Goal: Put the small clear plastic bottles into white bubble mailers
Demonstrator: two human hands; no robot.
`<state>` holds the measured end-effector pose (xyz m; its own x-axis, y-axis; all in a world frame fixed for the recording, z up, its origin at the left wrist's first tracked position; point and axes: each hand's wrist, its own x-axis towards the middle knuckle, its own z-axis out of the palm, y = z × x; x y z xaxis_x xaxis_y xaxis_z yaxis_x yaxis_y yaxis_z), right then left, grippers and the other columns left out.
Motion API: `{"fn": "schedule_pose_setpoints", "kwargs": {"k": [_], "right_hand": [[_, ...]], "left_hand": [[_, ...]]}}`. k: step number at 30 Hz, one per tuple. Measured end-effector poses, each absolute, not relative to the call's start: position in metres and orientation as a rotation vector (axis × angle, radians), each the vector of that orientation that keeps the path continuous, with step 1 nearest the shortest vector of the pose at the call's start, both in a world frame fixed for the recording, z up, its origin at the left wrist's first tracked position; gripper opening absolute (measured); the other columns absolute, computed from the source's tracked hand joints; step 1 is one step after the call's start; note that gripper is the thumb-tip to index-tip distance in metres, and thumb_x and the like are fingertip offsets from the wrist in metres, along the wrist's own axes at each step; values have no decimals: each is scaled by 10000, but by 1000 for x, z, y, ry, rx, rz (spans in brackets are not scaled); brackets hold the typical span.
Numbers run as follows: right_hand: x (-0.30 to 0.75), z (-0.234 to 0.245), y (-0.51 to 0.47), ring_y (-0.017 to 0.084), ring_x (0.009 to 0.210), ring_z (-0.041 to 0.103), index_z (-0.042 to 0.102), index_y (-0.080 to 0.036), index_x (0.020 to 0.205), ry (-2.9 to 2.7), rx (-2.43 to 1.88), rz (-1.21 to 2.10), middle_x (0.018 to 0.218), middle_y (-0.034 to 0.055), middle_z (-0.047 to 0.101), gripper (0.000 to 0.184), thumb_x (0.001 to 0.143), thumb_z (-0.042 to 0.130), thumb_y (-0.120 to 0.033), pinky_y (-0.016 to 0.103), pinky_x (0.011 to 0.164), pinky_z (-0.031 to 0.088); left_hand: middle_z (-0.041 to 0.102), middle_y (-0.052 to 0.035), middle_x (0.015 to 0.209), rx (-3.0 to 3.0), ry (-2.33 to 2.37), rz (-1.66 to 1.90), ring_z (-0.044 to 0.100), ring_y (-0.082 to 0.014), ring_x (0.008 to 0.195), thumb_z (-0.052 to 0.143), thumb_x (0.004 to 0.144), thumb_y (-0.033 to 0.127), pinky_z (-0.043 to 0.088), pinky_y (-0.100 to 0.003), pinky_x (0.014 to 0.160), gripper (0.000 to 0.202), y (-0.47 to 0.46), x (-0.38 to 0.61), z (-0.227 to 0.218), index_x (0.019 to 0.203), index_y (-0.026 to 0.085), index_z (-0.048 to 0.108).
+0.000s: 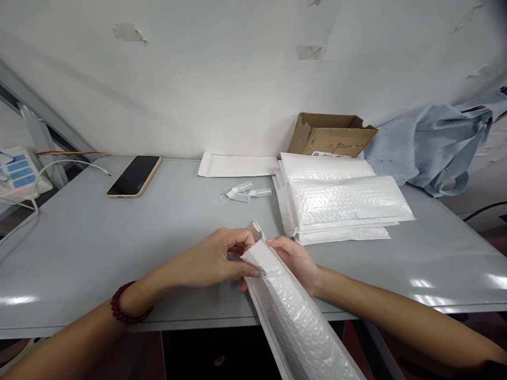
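A white bubble mailer slants from the table's front edge down toward me, its mouth at the upper end. My left hand pinches the mailer near that mouth, thumb on the outer face and fingers partly at the opening. On the other side my right hand grips the mailer's edge, with some of its fingers hidden behind. Beyond my hands lie several small clear plastic tubes with thin loops. A stack of white bubble mailers rests to the right of them.
Against the wall stands an open cardboard box, with a light blue cloth bag to its right. A flat white mailer lies at the back of the grey table. At left are a phone and a power strip with cables.
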<state>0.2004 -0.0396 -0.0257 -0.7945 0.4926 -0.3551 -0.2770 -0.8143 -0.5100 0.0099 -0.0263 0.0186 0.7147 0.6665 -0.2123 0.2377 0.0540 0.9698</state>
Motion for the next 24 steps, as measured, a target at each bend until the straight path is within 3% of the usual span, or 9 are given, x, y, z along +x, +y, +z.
{"fn": "schedule_pose_setpoints", "kwargs": {"k": [3, 5, 8, 12, 17, 24], "right_hand": [[200, -20, -40, 229, 813, 643, 615, -95, 1039, -702, -646, 2537, 856, 108, 686, 447, 756, 561, -438, 344, 792, 438], [200, -17, -40, 235, 872, 643, 608, -112, 1090, -779, -642, 2511, 939, 118, 687, 448, 702, 631, -335, 349, 813, 438], [201, -17, -40, 234, 858, 648, 599, -116, 1112, -763, -625, 2537, 981, 121, 684, 485, 643, 612, -238, 344, 787, 447], [202, -21, -40, 211, 751, 647, 602, -71, 1068, -600, -583, 2679, 900, 116, 682, 488, 634, 531, -281, 315, 724, 453], [203, -25, -41, 221, 768, 654, 554, -60, 1114, -612, -561, 2691, 925, 134, 675, 535, 623, 520, -267, 323, 745, 448], [202, -27, -39, 229, 796, 652, 526, -83, 1122, -656, -553, 2728, 941, 130, 664, 517, 643, 507, -275, 336, 785, 427]], "left_hand": [[616, 47, 709, 1597, 873, 438, 595, -103, 592, 657, 807, 236, 475, -247, 602, 148, -24, 7, 22, 753, 173, 534], [636, 37, 731, 1638, 948, 484, 612, -115, 653, 661, 807, 253, 484, -255, 651, 145, -23, 4, 24, 764, 172, 549], [666, 20, 798, 1607, 960, 460, 638, -135, 738, 665, 807, 263, 496, -267, 699, 145, -23, 2, 27, 789, 173, 553], [663, 19, 842, 1458, 844, 365, 650, -138, 753, 664, 807, 249, 513, -274, 693, 140, -19, -1, 25, 843, 180, 547], [644, 10, 817, 1332, 731, 308, 652, -147, 731, 657, 805, 214, 516, -304, 707, 165, -15, -2, 24, 798, 170, 498], [640, -39, 957, 1364, 672, 185, 643, -174, 839, 587, 856, 230, 506, -317, 749, 155, -18, -3, 24, 994, 169, 553]]}}
